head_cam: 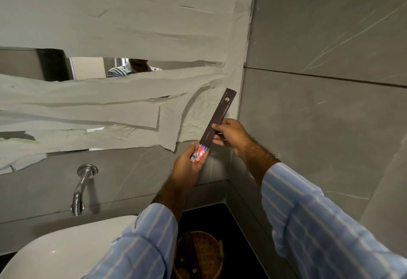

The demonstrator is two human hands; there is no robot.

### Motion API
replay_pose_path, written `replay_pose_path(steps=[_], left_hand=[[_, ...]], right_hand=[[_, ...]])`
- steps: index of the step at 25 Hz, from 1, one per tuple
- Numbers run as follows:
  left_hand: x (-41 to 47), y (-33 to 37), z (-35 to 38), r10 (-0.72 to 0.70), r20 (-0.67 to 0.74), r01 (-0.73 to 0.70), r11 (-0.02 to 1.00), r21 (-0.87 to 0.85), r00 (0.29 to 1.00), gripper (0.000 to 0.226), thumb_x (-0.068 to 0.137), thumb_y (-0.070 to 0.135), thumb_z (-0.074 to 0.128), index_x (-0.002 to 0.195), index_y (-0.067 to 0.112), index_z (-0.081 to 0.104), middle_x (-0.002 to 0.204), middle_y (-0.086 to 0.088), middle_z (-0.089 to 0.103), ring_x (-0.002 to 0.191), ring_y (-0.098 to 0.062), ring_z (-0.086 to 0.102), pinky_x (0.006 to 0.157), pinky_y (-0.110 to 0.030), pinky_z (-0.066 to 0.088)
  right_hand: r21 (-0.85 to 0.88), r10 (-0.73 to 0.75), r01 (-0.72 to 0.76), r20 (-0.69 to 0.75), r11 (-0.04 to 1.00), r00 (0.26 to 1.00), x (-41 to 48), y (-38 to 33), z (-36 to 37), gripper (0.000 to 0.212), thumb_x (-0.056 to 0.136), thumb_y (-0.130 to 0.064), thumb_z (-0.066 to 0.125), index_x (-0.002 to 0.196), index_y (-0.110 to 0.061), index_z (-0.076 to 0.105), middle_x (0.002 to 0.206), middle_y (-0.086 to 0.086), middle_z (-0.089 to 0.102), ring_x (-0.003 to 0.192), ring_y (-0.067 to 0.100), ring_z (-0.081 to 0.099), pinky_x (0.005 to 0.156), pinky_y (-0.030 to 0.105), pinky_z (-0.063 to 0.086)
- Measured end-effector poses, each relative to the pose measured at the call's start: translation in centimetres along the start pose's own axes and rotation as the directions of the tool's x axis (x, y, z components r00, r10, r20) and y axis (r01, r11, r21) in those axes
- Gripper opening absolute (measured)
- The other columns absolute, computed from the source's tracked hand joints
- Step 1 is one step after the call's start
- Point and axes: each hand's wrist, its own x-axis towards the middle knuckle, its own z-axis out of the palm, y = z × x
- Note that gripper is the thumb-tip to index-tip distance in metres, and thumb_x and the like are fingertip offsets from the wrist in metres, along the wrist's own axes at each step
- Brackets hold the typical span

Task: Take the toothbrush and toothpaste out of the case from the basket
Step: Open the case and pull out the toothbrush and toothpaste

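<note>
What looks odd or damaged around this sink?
The wall mirror above the chrome tap is covered with wrinkled pale paper strips, uneven and torn, with gaps showing reflections. Nothing else odd: the right hand holds the dark brown case tilted, and the left hand holds the red, white and blue tube at its lower opening.

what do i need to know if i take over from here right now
Right hand grips the dark case, tilted, open end down.
Left hand holds the toothpaste, partly out of that end.
Basket sits below on the dark counter.
Done: case out of the basket and opened.
Left: pull the toothpaste clear, then get the toothbrush out; it is not in sight.
</note>
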Motion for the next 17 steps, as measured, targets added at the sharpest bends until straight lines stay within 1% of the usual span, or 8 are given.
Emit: replay_pose_path(steps=[2, 6, 7, 9, 11, 12, 15, 17], left_hand=[[0.0, -0.4, -0.5, 0.054, 0.055, -0.059, 0.994, 0.093, 0.997, 0.017, 0.096, 0.017, 0.061, 0.105, 0.004, 0.067, 0.11, -0.019, 0.07, 0.098, -0.025, 0.071, 0.09, -0.036, 0.059], [-0.3, -0.6, -1.2, 0.122, 0.13, -0.161, 0.922, 0.352, 0.984, 0.034, 0.094, 0.012, 0.064, 0.124, -0.003, 0.062, 0.116, -0.019, 0.068, 0.095, -0.019, 0.072, 0.073, -0.023, 0.061], [-0.3, -0.5, -1.4, 0.141, 0.145, -0.193, 0.864, 0.465, 0.979, 0.034, 0.092, 0.014, 0.066, 0.121, -0.003, 0.065, 0.11, -0.018, 0.071, 0.089, -0.017, 0.073, 0.07, -0.023, 0.061], [-0.2, 0.0, -1.5, 0.194, 0.189, -0.27, 0.652, 0.709, 0.963, 0.036, 0.088, 0.021, 0.072, 0.115, -0.002, 0.071, 0.097, -0.016, 0.076, 0.078, -0.017, 0.073, 0.068, -0.031, 0.062], [0.1, 0.5, -1.6, 0.226, 0.225, -0.303, 0.421, 0.855, 0.948, 0.036, 0.085, 0.027, 0.075, 0.112, 0.003, 0.075, 0.097, -0.014, 0.078, 0.083, -0.024, 0.074, 0.078, -0.04, 0.062], [0.2, 0.8, -1.8, 0.228, 0.232, -0.303, 0.354, 0.885, 0.945, 0.035, 0.085, 0.029, 0.075, 0.11, 0.005, 0.076, 0.097, -0.013, 0.078, 0.086, -0.026, 0.075, 0.081, -0.041, 0.062], [0.4, 1.3, -3.1, 0.221, 0.225, -0.282, 0.273, 0.92, 0.949, 0.028, 0.084, 0.03, 0.075, 0.104, 0.01, 0.078, 0.09, -0.009, 0.078, 0.082, -0.024, 0.074, 0.079, -0.037, 0.06], [0.4, 1.4, -4.6, 0.191, 0.223, -0.266, 0.239, 0.934, 0.956, 0.026, 0.084, 0.028, 0.074, 0.101, 0.009, 0.079, 0.084, -0.006, 0.076, 0.075, -0.022, 0.069, 0.074, -0.035, 0.057]], right_hand=[[0.021, 0.002, -0.001, -0.051, 1.0, 0.999, 0.1, 0.0, -0.1, 0.009, 0.092, -0.013, 0.064, 0.1, -0.009, 0.061, 0.088, 0.009, 0.07, 0.06, 0.014, 0.067, 0.063, 0.03, 0.062], [0.051, 0.021, -0.015, -0.114, 0.999, 0.993, 0.3, 0.4, -0.3, 0.01, 0.092, -0.014, 0.064, 0.099, -0.008, 0.061, 0.094, 0.014, 0.071, 0.066, 0.019, 0.068, 0.066, 0.034, 0.062], [0.049, 0.026, -0.02, -0.123, 0.999, 0.992, 0.3, 0.5, -0.3, 0.01, 0.092, -0.014, 0.065, 0.099, -0.007, 0.062, 0.096, 0.016, 0.072, 0.066, 0.02, 0.069, 0.066, 0.034, 0.062], [0.03, 0.026, -0.023, -0.135, 0.999, 0.991, 0.5, 0.7, -0.5, 0.01, 0.091, -0.015, 0.066, 0.098, -0.008, 0.063, 0.1, 0.017, 0.073, 0.067, 0.019, 0.07, 0.069, 0.035, 0.063], [0.001, 0.01, -0.009, -0.164, 1.0, 0.986, 0.7, 0.6, -0.9, 0.012, 0.091, -0.017, 0.067, 0.098, -0.008, 0.064, 0.101, 0.015, 0.074, 0.068, 0.018, 0.07, 0.072, 0.036, 0.063], [-0.005, -0.004, 0.003, -0.186, 1.0, 0.983, 0.7, 0.4, -1.2, 0.015, 0.091, -0.018, 0.067, 0.102, -0.008, 0.066, 0.103, 0.014, 0.075, 0.069, 0.017, 0.07, 0.073, 0.036, 0.064], [0.008, -0.062, 0.067, -0.272, 0.998, 0.96, 0.7, -0.2, -2.5, 0.028, 0.091, -0.019, 0.067, 0.114, -0.005, 0.066, 0.11, 0.015, 0.075, 0.071, 0.018, 0.07, 0.074, 0.035, 0.064], [-0.005, -0.099, 0.104, -0.337, 0.995, 0.936, 0.4, -0.5, -3.6, 0.031, 0.091, -0.022, 0.066, 0.119, -0.007, 0.065, 0.11, 0.012, 0.075, 0.084, 0.022, 0.074, 0.07, 0.031, 0.063]])
